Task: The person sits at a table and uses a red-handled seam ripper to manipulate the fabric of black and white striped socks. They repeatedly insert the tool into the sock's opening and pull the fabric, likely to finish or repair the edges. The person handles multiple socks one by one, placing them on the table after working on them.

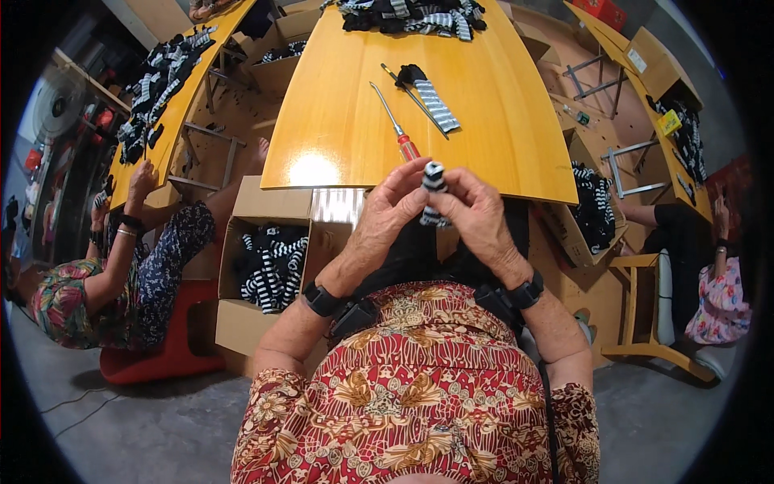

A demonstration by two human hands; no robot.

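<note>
Above the table's near edge, my left hand (387,211) and my right hand (477,216) pinch a small black-and-white striped knit piece (434,179) between thumbs and fingers. It is bunched upright, with its lower end hanging below my thumbs. Just beyond my left hand lies a tool with a red handle (408,148) and a long metal shaft, like a screwdriver. Farther along, another striped knit piece (436,103) with a black end rests beside a thin dark stick (415,98).
A heap of striped knit pieces (411,18) covers the far end of the yellow table (322,105). Open cardboard boxes of knits stand at the left (270,199) and right (568,234). People sit at side tables, one with a flowered sleeve (68,294) at left.
</note>
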